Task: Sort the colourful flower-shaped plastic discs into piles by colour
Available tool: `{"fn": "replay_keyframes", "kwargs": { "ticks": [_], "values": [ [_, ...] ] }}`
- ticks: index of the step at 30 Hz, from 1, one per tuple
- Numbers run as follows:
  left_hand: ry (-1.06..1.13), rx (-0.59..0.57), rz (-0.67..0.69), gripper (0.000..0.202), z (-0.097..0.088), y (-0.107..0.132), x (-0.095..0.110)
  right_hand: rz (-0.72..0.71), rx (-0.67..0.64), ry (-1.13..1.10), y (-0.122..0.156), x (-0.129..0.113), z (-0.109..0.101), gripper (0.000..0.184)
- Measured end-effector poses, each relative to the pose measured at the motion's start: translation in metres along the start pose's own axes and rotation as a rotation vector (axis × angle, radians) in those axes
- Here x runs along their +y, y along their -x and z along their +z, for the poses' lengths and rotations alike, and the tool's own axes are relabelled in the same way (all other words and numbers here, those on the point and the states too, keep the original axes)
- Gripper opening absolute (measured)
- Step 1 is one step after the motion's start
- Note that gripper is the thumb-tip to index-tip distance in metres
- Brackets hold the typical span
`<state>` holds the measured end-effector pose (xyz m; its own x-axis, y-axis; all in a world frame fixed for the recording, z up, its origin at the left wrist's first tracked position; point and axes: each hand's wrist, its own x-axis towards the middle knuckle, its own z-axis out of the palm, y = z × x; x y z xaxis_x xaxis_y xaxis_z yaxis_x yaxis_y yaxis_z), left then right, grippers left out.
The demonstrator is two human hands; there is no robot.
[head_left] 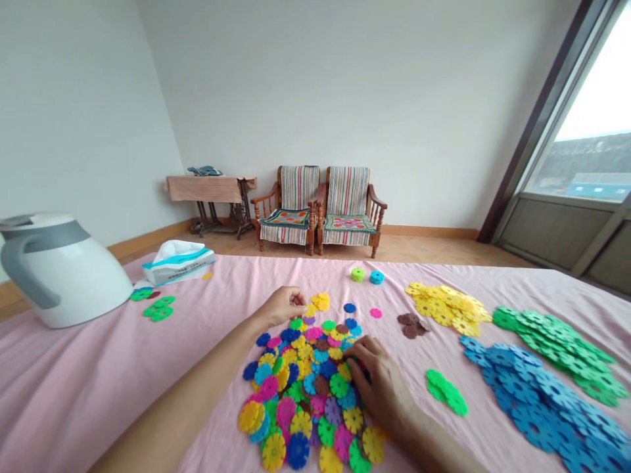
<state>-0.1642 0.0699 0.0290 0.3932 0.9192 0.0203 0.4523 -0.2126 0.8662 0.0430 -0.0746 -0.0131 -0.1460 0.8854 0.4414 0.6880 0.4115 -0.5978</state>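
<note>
- Our left hand [283, 305] sits at the far side of the mixed heap [305, 394], fingers curled toward a few yellow discs [320, 302]; we cannot tell whether it grips one.
- Our right hand [382, 387] lies palm down on the heap's right side, fingers bent in among the discs; any hold is hidden.
- We judge the sorting roughly half done. Toward the right edge of the bench lie a brown pile [411, 324], a yellow pile [448, 305], a small green pile [446, 391], a blue pile [537, 394] and a large green pile [557, 341].
- What is left is the heap, many colours jumbled, at the middle of the near edge.
- Loose green discs [158, 307] lie near the left edge, beside a white kettle [59, 269] and a tissue pack [178, 261].
- A pink cloth [98, 368] covers the bench.
- Beyond it we see a side table [211, 190], two striped chairs [318, 210] against a pale wall, and a tall window [591, 151].
</note>
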Motion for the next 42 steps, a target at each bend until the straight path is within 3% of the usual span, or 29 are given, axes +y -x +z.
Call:
{"fn": "replay_keyframes", "kwargs": {
  "ticks": [6,11,14,20,27,34,42],
  "values": [
    [-0.071,0.171,-0.008,0.007,0.022,-0.042,-0.011,0.015,-0.008,-0.001,-0.001,-0.002,-0.001,0.020],
    [-0.130,0.235,0.045,0.007,0.024,-0.041,-0.014,0.013,-0.011,-0.009,-0.001,-0.001,-0.001,0.019],
    [-0.164,0.168,0.092,0.008,0.021,-0.023,-0.010,0.019,-0.016,-0.010,-0.001,-0.001,-0.001,0.019],
    [-0.388,-0.124,0.289,0.010,0.014,0.012,-0.003,0.014,-0.025,-0.002,0.000,0.002,0.000,0.020],
    [-0.533,-0.128,0.314,0.006,0.017,0.025,0.003,-0.012,-0.004,-0.004,0.001,0.003,0.000,0.021],
    [-0.371,-0.170,0.322,0.011,0.022,0.029,0.015,-0.003,0.031,0.060,0.000,0.002,0.000,0.018],
    [-0.110,-0.266,0.299,0.016,0.058,0.050,0.039,0.036,0.159,0.006,-0.001,0.002,0.001,0.017]
  ]
}}
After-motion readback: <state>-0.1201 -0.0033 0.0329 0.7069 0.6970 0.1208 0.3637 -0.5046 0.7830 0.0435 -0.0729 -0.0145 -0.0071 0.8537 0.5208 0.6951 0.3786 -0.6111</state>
